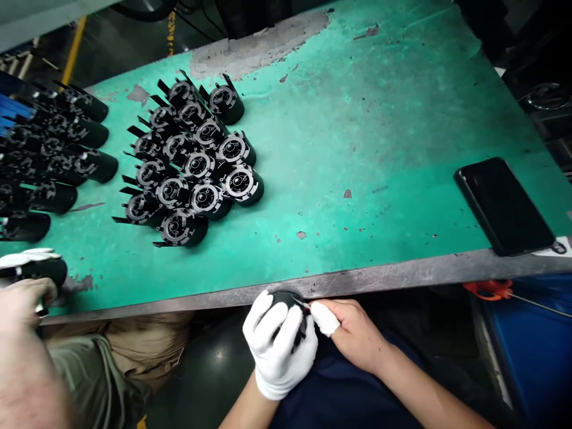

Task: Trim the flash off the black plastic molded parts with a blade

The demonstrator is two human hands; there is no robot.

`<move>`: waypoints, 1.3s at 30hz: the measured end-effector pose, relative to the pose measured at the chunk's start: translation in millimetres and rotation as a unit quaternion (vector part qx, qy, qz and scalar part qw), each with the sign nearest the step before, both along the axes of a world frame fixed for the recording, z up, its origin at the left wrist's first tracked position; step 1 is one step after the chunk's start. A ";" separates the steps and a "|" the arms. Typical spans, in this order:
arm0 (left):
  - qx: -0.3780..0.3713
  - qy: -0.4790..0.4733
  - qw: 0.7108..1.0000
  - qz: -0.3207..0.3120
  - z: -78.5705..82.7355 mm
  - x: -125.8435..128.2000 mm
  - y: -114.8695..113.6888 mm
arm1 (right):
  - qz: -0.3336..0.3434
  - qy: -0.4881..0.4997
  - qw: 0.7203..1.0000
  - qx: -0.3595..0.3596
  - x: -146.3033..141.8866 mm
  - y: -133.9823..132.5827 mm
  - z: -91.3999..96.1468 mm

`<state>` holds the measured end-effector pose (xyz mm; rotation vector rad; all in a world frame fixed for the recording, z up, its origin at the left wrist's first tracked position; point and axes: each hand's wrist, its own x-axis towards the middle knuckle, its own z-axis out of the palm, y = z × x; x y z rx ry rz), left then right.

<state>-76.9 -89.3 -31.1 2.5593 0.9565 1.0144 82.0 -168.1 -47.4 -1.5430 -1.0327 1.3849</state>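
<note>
My left hand (282,345), in a white glove, is closed around a black cylindrical plastic part (288,296) at the table's front edge. My fingers cover most of the part. On its right side is my right hand (353,330), bare apart from a white covering on the thumb. Its fingers pinch a thin tool with a narrow metal tip (304,304), which touches or nearly touches the part's rim. The tool's handle is hidden in the hand.
Several black cylindrical housings (205,196) stand grouped on the green table (379,119), with more housings (96,164) at far left. A co-worker's hands (33,292) hold another one. A black phone (504,205) lies at right, above orange-handled scissors (487,290) and a blue bin (536,351).
</note>
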 end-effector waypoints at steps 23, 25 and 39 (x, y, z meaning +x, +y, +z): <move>0.018 0.006 0.999 -0.036 -0.2 -4.5 -0.5 | -0.024 -0.030 0.998 -0.052 -8.0 9.1 4.8; 0.018 0.000 0.999 -0.045 8.0 -9.9 -3.1 | -0.024 -0.027 0.999 -0.034 -10.7 6.6 2.2; 0.039 0.061 0.982 0.176 40.4 -5.9 128.0 | -0.091 0.049 0.994 -0.028 -2.3 -17.6 -4.0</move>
